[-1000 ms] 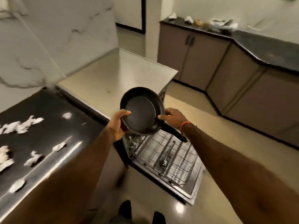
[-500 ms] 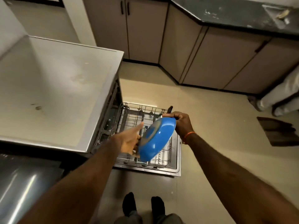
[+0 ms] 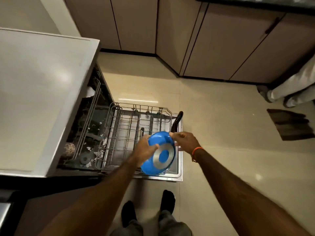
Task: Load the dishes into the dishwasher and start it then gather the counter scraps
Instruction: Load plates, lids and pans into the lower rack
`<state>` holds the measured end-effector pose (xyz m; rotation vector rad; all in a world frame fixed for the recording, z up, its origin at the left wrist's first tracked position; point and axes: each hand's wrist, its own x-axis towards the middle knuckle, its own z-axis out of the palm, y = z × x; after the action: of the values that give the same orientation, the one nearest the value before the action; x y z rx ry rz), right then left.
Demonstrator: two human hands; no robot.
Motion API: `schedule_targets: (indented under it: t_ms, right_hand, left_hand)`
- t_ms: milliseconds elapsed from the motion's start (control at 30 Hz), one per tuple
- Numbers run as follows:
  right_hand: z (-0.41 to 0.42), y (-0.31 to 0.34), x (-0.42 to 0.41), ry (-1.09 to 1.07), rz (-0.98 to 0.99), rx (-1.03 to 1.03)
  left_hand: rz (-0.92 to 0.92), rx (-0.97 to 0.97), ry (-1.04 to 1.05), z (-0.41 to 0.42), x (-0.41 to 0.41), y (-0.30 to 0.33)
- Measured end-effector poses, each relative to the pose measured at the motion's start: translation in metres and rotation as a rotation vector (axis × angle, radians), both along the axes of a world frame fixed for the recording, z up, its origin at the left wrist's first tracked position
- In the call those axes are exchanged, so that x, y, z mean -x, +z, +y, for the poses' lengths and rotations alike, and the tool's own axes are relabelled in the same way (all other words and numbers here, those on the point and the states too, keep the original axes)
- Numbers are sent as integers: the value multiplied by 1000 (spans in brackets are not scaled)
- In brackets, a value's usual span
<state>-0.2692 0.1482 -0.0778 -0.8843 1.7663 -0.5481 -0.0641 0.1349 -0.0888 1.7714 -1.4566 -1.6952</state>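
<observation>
Turning further bottom-up since before, blue pan (image 3: 157,153) held over rack (image 3: 129,126).

Both arms reach forward and down, nearly straight. The left hand (image 3: 144,149) curls its fingers closed in a grip; close beside it, the right hand (image 3: 185,142) does likewise, an orange band on its wrist.

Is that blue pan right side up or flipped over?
Flipped over: the pan shows its blue underside and silvery base disc, held by the left hand and right hand over the rack.
</observation>
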Motion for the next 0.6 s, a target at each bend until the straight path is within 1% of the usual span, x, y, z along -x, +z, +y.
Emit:
schedule_targets:
  t_ms: [67,100,200,267,300,367,400,500,600]
  right_hand:
    - [-8,-28,-8,-34,23,-102]
    - [-12,-45,-10,-64,37,-132]
    - [-18,-100,-9,-96,103,-208]
    - [-20,-138,-7,-57,144,-270]
    - [-20,-154,-5,-4,178,-285]
    - [-19,-187,-4,101,261,-277]
    - [-18,-201,-3,117,292,-266]
    - [-16,-239,-1,128,414,-223]
    - [-24,-268,-2,138,509,-161]
  left_hand:
    - [-151,105,-54,14,32,-29]
    - [-172,118,-55,24,45,-49]
    - [-139,84,-20,48,68,-117]
    - [-143,37,-26,57,73,-163]
    - [-139,35,-40,60,75,-179]
    - [-85,47,-79,63,78,-217]
    - [-47,44,-104,63,79,-235]
    - [25,39,-185,55,80,-277]
    - [26,15,-238,41,77,-304]
